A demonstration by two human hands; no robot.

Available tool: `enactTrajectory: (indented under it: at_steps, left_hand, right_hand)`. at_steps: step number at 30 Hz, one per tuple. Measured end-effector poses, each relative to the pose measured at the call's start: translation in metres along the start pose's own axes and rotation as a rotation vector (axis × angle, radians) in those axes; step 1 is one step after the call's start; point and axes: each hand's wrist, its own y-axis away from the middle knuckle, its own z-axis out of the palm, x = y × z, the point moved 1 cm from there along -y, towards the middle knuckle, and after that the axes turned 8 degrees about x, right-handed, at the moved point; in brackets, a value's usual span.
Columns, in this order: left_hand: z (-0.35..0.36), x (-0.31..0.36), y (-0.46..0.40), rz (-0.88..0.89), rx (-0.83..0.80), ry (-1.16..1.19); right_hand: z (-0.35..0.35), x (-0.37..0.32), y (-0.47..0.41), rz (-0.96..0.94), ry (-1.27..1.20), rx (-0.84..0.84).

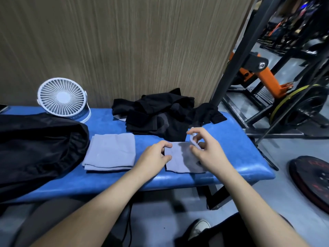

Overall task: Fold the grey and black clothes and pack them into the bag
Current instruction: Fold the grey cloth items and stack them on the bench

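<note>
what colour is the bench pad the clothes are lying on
Blue: the bench pad shows clearly in the head view, the only one here.

My left hand (154,155) and right hand (204,148) meet on a small cloth (181,161). Left of them lies a folded cloth (110,152), then the bag (39,145); behind, a clothes heap (163,113); all on the bench (231,139).

Left grip (154,156), right grip (206,146) pinching.
</note>
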Motion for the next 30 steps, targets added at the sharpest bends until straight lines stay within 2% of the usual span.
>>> enactTrajectory:
  at_steps: [6, 8, 10, 12, 15, 17, 19, 21, 25, 30]
  left_hand:
    - [-0.004, 0.004, 0.001, -0.005, -0.018, -0.026]
    - [-0.005, 0.003, 0.001, -0.021, -0.014, -0.004]
    - [-0.006, 0.002, 0.002, -0.038, 0.001, 0.051]
    - [-0.006, 0.003, 0.004, -0.031, 0.007, 0.123]
    - [-0.007, 0.005, 0.006, 0.043, 0.007, 0.109]
    - [-0.005, 0.006, 0.006, 0.048, 0.0, 0.094]
    - [-0.004, 0.006, 0.006, 0.041, 0.002, 0.085]
    - [-0.004, 0.008, 0.007, 0.047, 0.022, 0.082]
    - [-0.008, 0.012, 0.007, 0.012, 0.037, 0.251]
    - [-0.028, 0.028, 0.013, -0.013, 0.101, 0.425]
  right_hand:
    - [0.037, 0.001, -0.002, -0.08, 0.143, -0.182]
    - [0.042, 0.003, -0.001, -0.056, 0.155, -0.281]
    - [0.041, 0.006, -0.002, 0.008, 0.114, -0.311]
    - [0.035, 0.008, -0.003, 0.087, -0.001, -0.301]
    - [0.025, 0.007, -0.004, 0.188, -0.14, -0.275]
    - [0.017, 0.011, -0.007, 0.158, -0.053, -0.172]
    - [0.007, 0.019, -0.01, 0.085, 0.181, -0.062]
    - [-0.003, 0.026, -0.011, 0.091, 0.304, -0.063]
    - [-0.015, 0.031, -0.008, 0.294, 0.063, -0.172]
    - [-0.017, 0.014, -0.005, 0.341, -0.302, -0.238]
